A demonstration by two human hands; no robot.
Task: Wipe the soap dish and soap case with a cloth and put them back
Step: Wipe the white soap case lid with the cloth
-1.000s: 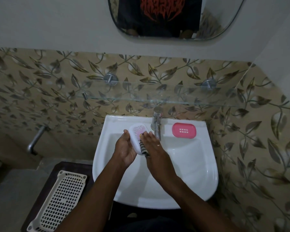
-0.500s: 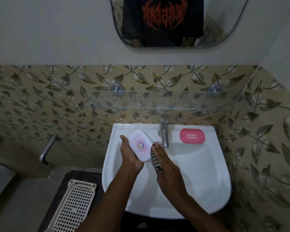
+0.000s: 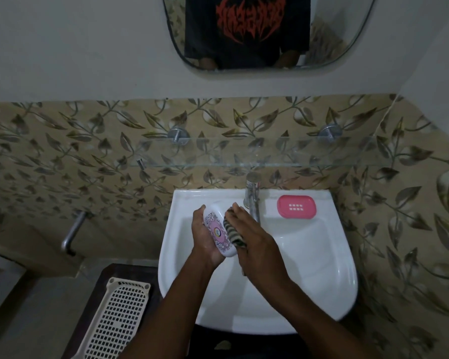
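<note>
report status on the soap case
Left hand grips soap case. Right hand holds striped cloth against it. Pink soap dish sits beside tap.

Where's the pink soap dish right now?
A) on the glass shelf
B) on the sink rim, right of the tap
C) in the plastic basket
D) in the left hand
B: the pink soap dish lies on the sink rim right of the tap, while the left hand holds the white soap case and the right hand holds the striped cloth against it.
</note>
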